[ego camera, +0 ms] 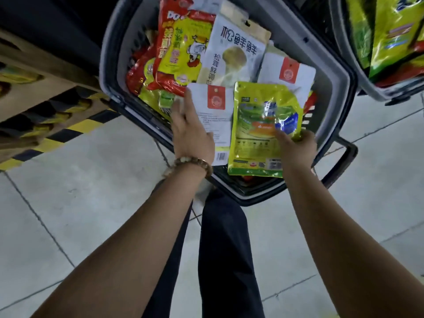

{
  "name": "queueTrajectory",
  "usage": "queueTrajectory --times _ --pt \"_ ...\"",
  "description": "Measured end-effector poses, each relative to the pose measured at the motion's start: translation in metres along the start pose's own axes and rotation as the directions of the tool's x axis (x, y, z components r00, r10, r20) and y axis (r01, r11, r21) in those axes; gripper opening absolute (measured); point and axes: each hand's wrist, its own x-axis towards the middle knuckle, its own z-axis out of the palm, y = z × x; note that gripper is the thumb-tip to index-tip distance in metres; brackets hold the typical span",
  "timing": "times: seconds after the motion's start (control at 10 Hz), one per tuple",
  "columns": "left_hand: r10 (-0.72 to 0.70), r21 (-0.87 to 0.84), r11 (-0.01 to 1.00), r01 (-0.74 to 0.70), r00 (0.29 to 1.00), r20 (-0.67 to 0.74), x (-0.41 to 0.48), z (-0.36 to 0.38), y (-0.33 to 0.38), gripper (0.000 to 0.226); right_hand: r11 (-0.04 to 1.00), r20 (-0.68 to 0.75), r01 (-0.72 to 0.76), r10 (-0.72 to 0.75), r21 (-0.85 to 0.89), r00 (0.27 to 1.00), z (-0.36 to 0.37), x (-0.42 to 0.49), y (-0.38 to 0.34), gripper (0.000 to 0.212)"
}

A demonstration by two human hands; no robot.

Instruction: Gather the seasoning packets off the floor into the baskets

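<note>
Grey basket (pixel 107 53), second basket (pixel 376 92) to its right: two counted | your left hand (pixel 192 134) over its near rim, fingers straight, resting on nearer white packet (pixel 213 115) of two | your right hand (pixel 297 149) alongside, fingers pinching one green packet (pixel 259 125) above its contents.

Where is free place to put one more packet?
The near basket is crowded: packets overlap throughout, with the left hand and right hand, gripping a green packet, over its near end. The second basket looks full. Bare floor lies left of the near basket, below the striped edge, and right of it, below the second basket.
</note>
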Motion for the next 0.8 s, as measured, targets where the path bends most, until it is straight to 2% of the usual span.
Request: queueTrajectory --times 0.1,0.2,0.3,0.4,0.5,0.6,0.7,0.8 --pt "0.241 0.374 0.9 -0.222 0.971 -0.003 0.003 0.011 -0.001 0.091 0.989 -0.033 0.114 -0.118 -0.091 0.992 0.006 0.006 0.003 0.064" --pt "0.281 0.518 0.778 -0.357 0.934 0.221 0.007 0.022 -0.002 0.077 0.808 0.065 0.412 -0.426 -0.421 0.902 0.008 -0.002 0.0 0.077" --pt "0.252 0.561 0.749 -0.353 0.934 0.252 0.012 0.029 -0.009 0.075 0.554 0.409 0.606 -0.448 -0.57 0.795 0.017 -0.009 0.0 0.084" --pt "0.243 0.594 0.725 -0.349 0.936 0.254 0.015 0.036 -0.012 0.073 0.437 0.523 0.67 -0.42 -0.6 0.742 0.028 -0.004 0.007 0.083" --pt "0.217 0.614 0.716 -0.332 0.942 0.256 0.019 0.041 -0.009 0.072 0.426 0.515 0.658 -0.412 -0.621 0.752 0.036 0.001 0.01 0.082" --pt "0.169 0.637 0.7 -0.324 0.941 0.293 0.015 0.039 -0.008 0.072 0.394 0.544 0.643 -0.344 -0.657 0.766 0.036 -0.002 0.011 0.081" --pt "0.12 0.647 0.683 -0.338 0.926 0.357 0.018 0.028 0.002 0.076 0.403 0.6 0.664 -0.29 -0.631 0.746 0.026 0.001 -0.003 0.08" --pt "0.073 0.591 0.736 -0.332 0.906 0.418 0.013 -0.002 0.017 0.076 0.473 0.634 0.656 -0.235 -0.588 0.737 0.003 -0.001 -0.019 0.082"
